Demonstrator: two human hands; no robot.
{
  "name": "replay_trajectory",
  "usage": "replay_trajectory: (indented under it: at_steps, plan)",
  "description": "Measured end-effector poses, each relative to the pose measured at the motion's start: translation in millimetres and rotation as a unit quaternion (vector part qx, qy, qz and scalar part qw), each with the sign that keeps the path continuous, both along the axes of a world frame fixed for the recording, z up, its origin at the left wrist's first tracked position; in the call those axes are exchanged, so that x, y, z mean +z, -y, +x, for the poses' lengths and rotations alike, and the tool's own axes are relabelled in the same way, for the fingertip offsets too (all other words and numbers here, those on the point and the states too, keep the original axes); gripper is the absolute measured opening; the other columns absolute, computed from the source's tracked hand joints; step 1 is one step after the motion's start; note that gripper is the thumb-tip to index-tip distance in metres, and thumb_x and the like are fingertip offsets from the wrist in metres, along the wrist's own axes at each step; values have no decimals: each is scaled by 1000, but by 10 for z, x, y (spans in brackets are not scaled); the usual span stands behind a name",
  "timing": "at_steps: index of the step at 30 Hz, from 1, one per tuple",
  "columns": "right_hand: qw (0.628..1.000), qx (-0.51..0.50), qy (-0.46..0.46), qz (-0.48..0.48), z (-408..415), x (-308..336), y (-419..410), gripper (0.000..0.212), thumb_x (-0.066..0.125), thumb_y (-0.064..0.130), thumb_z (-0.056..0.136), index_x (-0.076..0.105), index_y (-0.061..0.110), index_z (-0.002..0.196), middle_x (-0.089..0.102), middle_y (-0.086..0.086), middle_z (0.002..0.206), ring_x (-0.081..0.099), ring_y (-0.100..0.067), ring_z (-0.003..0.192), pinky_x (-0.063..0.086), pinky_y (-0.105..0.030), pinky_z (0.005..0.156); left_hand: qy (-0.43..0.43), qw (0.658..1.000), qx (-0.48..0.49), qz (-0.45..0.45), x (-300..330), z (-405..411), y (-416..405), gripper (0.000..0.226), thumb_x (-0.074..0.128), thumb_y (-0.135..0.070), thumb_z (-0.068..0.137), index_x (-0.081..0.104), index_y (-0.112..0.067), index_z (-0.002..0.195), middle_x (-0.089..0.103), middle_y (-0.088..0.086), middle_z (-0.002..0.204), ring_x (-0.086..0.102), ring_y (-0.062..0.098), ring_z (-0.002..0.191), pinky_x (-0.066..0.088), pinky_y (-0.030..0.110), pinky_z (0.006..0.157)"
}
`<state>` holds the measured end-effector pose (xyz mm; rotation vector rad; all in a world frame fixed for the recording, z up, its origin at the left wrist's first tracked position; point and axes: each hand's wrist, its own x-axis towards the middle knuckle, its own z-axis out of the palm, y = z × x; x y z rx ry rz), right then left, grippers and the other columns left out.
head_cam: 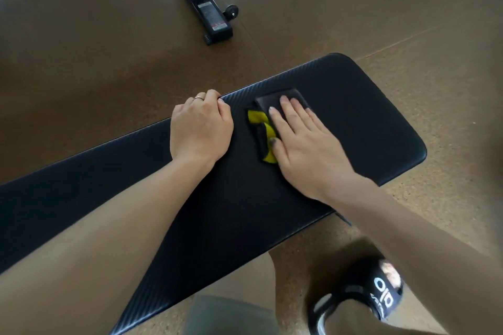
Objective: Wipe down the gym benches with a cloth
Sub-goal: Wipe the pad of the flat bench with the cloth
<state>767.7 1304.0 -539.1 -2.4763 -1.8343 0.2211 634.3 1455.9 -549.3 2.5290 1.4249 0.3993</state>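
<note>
A black padded bench (pixel 340 128) is seen running from the lower left to the upper right across a brown floor (pixel 81 62). A folded cloth (pixel 268 117), dark with yellow patches, is laid on the pad, toward its far edge and rounded right end. The cloth is pressed flat by the right hand (pixel 302 141), whose fingers are held straight and close together over it, the palm partly on the pad. The left hand (pixel 200 128) is placed just beside the cloth, apart from it, with its fingers curled over the far edge of the bench; a ring (pixel 199 97) is worn on one finger. A foot in a black sandal (pixel 381 299) is set on the floor near the bench. The black metal base of another bench (pixel 206 8), fitted with small wheels, is seen well apart at the top.
</note>
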Motion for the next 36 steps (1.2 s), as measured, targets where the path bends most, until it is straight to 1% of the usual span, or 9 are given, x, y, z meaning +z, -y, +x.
replay_trajectory:
  at_steps: [4,7,11,14,17,22,26,32,36]
  plan:
    - [998,-55,-9,10,362,7,-233,60,14,44,109,13,23,165,4,0,172,-2,-15,159,-2,-34,128,4,1000,9,-7,-1,10,-9,38,31,-27,106,66,-12,112,71,8,104,62,28,96,43,45,92]
    - [999,-42,-17,25,307,-62,-766,56,21,39,109,26,20,162,22,1,170,11,-19,157,4,-39,128,11,1000,13,-12,3,5,-46,36,33,-25,106,66,-12,108,71,8,101,62,29,93,43,45,90]
    - [996,73,-15,43,306,-65,-1062,45,29,37,108,56,19,139,60,-1,138,49,-22,132,26,-38,118,9,1000,18,-12,16,8,-41,33,34,-24,105,65,-14,104,71,9,101,62,30,92,43,44,87]
    - [997,66,7,31,630,-9,-1045,43,28,39,107,61,15,121,65,-8,124,56,-30,119,34,-41,108,12,1000,18,-18,30,4,-19,36,34,-23,106,68,-13,115,72,8,110,62,31,99,43,44,92]
    - [999,-9,41,26,1067,33,-962,43,26,37,108,60,11,108,64,-16,118,56,-36,112,36,-45,101,17,999,19,-19,36,-3,-15,38,34,-23,107,68,-14,119,72,7,112,62,29,100,43,43,95]
    - [990,-120,67,7,1402,-13,-846,55,17,38,107,60,7,123,61,-16,131,50,-35,128,25,-47,119,18,999,21,-17,29,-3,-18,38,34,-24,107,68,-15,121,72,5,115,62,28,101,41,41,96]
    - [985,-173,22,20,1077,-69,-895,52,20,35,108,51,9,141,47,-11,152,33,-32,146,16,-48,125,9,1000,21,-19,27,-7,-17,39,32,-25,108,66,-14,123,71,6,115,62,28,101,41,40,94]
    - [999,-17,-38,9,-155,4,-653,57,21,38,110,18,21,164,12,1,172,4,-21,159,3,-40,129,58,996,6,-69,170,-106,-62,39,31,-24,110,61,-13,132,67,8,126,61,27,113,42,39,96]
    - [998,60,-27,-2,-296,60,-234,57,15,43,110,9,28,165,1,9,171,-4,-11,158,-4,-34,128,55,998,3,1,325,-396,-179,37,33,-25,109,63,-12,126,70,7,114,63,28,103,48,44,93]
